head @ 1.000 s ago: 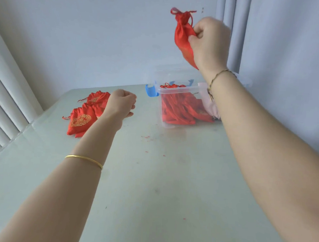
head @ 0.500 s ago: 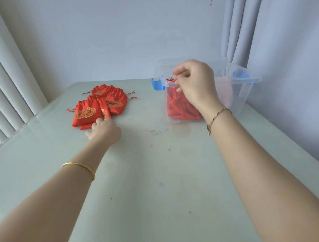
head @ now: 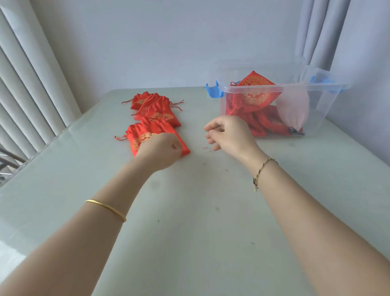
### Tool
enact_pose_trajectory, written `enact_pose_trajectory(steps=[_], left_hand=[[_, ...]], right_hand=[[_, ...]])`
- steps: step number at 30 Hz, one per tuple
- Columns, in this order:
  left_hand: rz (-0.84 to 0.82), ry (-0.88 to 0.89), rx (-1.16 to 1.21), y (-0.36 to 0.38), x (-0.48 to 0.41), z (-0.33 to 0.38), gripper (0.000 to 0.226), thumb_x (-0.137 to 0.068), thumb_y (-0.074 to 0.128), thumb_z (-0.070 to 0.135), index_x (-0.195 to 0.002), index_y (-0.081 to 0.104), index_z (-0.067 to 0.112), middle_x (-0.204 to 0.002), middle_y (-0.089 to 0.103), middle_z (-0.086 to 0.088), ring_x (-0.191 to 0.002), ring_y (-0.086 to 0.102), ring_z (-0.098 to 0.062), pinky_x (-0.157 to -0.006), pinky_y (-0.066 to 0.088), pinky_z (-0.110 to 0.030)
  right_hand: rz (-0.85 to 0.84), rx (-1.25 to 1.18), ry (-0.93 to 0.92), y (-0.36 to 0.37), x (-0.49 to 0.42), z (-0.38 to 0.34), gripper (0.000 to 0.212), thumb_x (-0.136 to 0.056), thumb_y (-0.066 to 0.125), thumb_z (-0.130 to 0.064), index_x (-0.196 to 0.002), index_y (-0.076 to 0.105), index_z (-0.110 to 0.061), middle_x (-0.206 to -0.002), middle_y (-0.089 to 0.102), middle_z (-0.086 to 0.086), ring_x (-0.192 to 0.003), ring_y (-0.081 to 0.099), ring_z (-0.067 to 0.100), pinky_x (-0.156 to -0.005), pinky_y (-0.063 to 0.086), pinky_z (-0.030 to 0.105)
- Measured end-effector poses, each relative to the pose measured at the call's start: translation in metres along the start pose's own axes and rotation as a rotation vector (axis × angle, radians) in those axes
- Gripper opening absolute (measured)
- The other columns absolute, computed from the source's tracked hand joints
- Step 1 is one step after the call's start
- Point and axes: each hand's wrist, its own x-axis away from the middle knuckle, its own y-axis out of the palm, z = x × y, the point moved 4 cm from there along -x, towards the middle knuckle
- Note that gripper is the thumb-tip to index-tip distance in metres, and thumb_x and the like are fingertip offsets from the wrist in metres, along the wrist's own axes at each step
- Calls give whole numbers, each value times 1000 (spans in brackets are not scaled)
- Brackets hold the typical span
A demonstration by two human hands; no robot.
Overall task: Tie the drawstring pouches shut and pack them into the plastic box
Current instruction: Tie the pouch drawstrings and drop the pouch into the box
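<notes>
Several red drawstring pouches with gold embroidery lie in a pile [head: 156, 110] on the pale table. My left hand [head: 160, 149] lies on the nearest red pouch [head: 143, 134], fingers curled down onto its near end. My right hand [head: 228, 133] hovers just right of it, empty, with fingers loosely curled. The clear plastic box [head: 321, 102] with blue latches stands at the back right. Inside it are several red pouches [head: 255, 94], one leaning on top, and a pale pink pouch [head: 294, 109].
The table [head: 197, 226] ends at a wall behind the box and pile. Vertical blinds hang along the left edge, a grey curtain at the back right. Small red thread scraps lie near my right hand.
My right hand lowered the pouch it held into the box, let go and came back empty toward the pile. My left hand reached forward onto the nearest pouch.
</notes>
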Motion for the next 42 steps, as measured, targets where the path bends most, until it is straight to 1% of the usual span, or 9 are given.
enact_pose_trajectory(steps=[5, 8, 12, 14, 18, 24, 29, 34, 42], left_hand=[[-14, 106, 569, -10, 11, 20, 13, -85, 56, 8, -84, 69, 11, -80, 69, -4, -84, 66, -23, -84, 52, -34], [357, -153, 462, -15, -3, -17, 23, -85, 52, 13, -104, 64, 16, -107, 63, -7, -102, 58, -23, -89, 47, -34], [192, -577, 235, 2, -14, -59, 48, -92, 46, 30, -131, 40, 2, -136, 41, -21, -129, 33, -38, -103, 34, -47], [160, -602, 212, 5, -19, -66, 49, -92, 47, 33, -131, 40, 3, -134, 45, -19, -128, 34, -38, -103, 32, -47], [181, -563, 322, 2, -27, -72, 34, -84, 59, 29, -109, 57, 6, -107, 62, -17, -107, 54, -38, -91, 46, -46], [294, -324, 712, -30, -13, -39, 5, -84, 60, 6, -83, 59, 11, -67, 52, 0, -57, 46, -13, -47, 41, -15], [42, 43, 956, -62, -1, 12, 22, -84, 60, -2, -86, 62, 19, -81, 55, -6, -78, 54, -20, -77, 47, -33], [-56, 226, 1013, -65, 9, 56, 27, -84, 58, -5, -89, 62, 22, -73, 50, 1, -69, 50, -13, -61, 46, -18], [-118, 319, 1023, -52, 9, 72, 27, -87, 53, -8, -96, 58, 17, -82, 56, 0, -65, 58, -4, -59, 47, -14]], right_hand=[[-51, 16, 44, 4, -2, 7, 17, -87, 48, 3, -90, 60, -8, -79, 63, 11, -63, 63, 19, -56, 55, 26], [-115, 39, 62, 10, -2, 9, 17, -86, 47, 3, -89, 60, -9, -82, 64, 13, -65, 64, 22, -57, 56, 28], [-228, 52, 107, 24, 2, 16, 15, -84, 53, -2, -81, 61, -14, -77, 63, 9, -67, 67, 21, -64, 57, 35], [-259, 31, 118, 28, 4, 16, 14, -84, 55, 0, -92, 64, -6, -75, 61, 7, -60, 61, 12, -57, 53, 20], [-271, 17, 128, 29, 6, 15, 17, -85, 55, 1, -99, 63, -2, -78, 62, 10, -59, 58, 12, -41, 41, 8], [-292, -87, 188, 27, 7, 17, 13, -87, 52, 2, -97, 60, -2, -83, 63, 13, -79, 66, 28, -79, 57, 38], [-133, -235, 215, -20, -1, -6, 30, -90, 45, 3, -118, 50, -6, -99, 56, 13, -67, 61, 20, -63, 56, 35], [-143, -304, 132, -71, 6, -22, 51, -83, 44, 10, -125, 52, -17, -119, 53, 11, -85, 64, 26, -78, 56, 44], [-263, -209, 135, -75, 5, -9, 25, -88, 53, 4, -108, 60, -10, -97, 61, 10, -71, 66, 19, -47, 50, 19]])
